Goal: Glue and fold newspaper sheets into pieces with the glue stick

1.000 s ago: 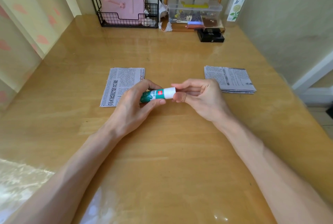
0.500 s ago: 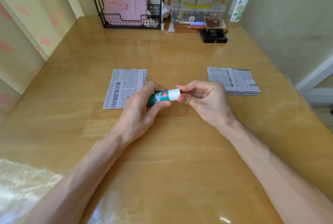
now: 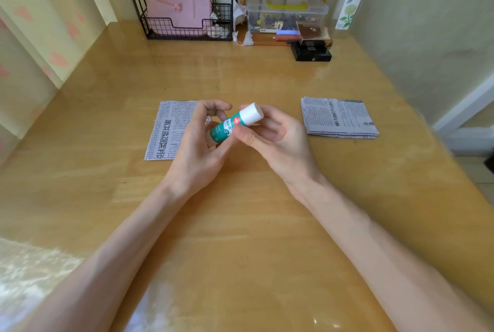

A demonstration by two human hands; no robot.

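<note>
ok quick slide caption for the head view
Left hand and right hand grip a glue stick between a newspaper sheet and a folded newspaper stack.

One glue stick [image 3: 235, 124], two hands [image 3: 197, 155] [image 3: 280, 144], two folded newspapers [image 3: 171, 131] [image 3: 339, 117].

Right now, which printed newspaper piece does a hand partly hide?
The flat grey newspaper sheet at left; the left hand overlaps it, unlike the folded newspaper stack.

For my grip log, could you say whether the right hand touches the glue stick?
Touching. The head view shows the right hand pinching the glue stick just below its white cap.
</note>
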